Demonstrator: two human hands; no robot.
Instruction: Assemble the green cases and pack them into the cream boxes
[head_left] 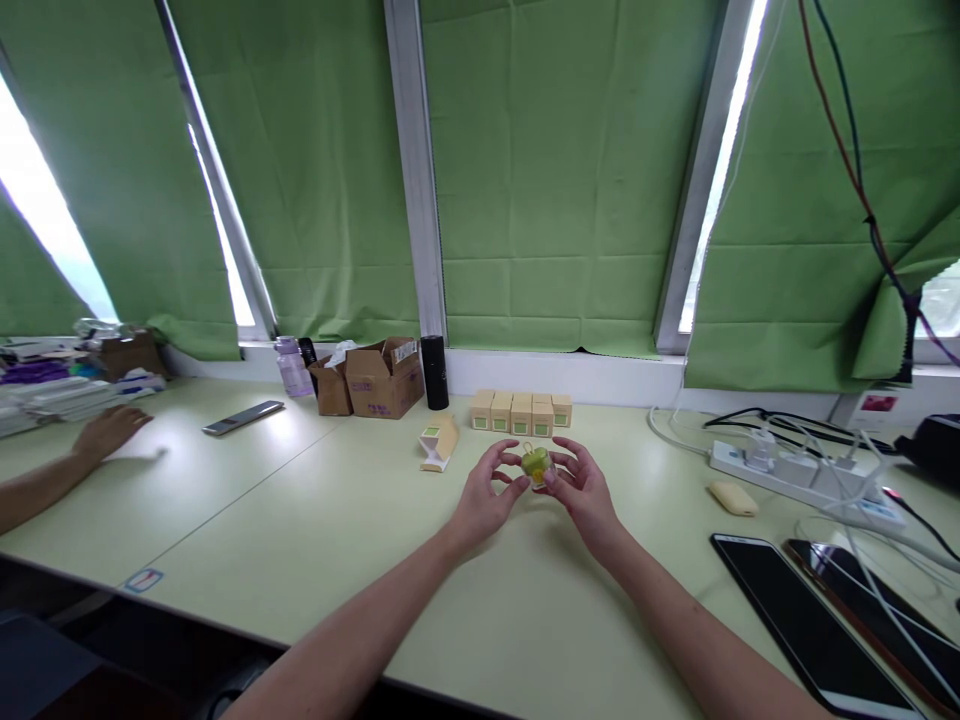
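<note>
Between my two hands is a small clear bottle (536,466) with a green cap, a thin cord loop on top and something yellow on or in it. My right hand (585,487) pinches it from the right, thumb in front. From the left, the thumb and fingertips of my left hand (487,493) close on the same bottle. An opened kraft-paper box (439,443) with a white inner flap lies on the table to the left, beyond my left hand. Just behind the bottle, several closed small kraft boxes (512,412) with green labels stand in a group.
At the back left are cardboard cartons (384,380), a black cylinder (434,372) and a purple bottle (292,367). Another person's hand (109,432) rests near a phone (244,418). On the right lie a power strip (806,480) with cables, a beige case (733,498) and a tablet (802,620).
</note>
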